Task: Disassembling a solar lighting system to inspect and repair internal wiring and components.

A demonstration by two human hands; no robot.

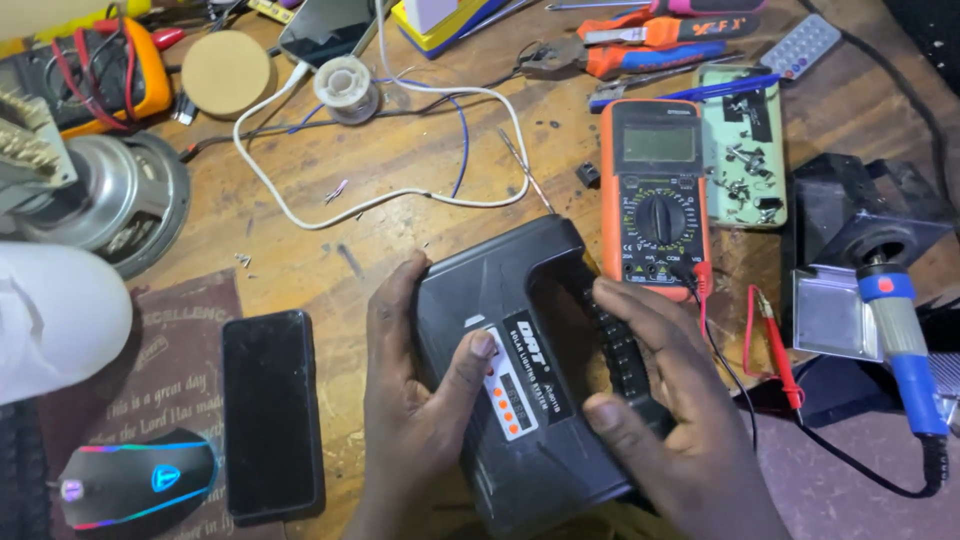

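Both hands hold a black moulded-plastic box with a built-in carrying handle (530,370), lying flat near the front edge of the scratched wooden workbench (400,170), just in front of an orange-cased digital multimeter with a round dial (655,195). The left hand (415,400) wraps the box's left side, fingers curled round the edge and the thumb pressed flat on the white label strip with orange dots (505,385). The right hand (665,400) lies across the right side, fingers loosely spread over a row of ribbed black sockets, thumb hooked on the lower edge. It looks like the step of steadying and inspecting the casing; any turning or opening would call for a firm two-sided grip and care for the red probe lead (775,345) just beside the right hand. A blue-handled soldering iron in its stand (900,340) sits to the right, and a black smartphone (270,410) lies to the left.
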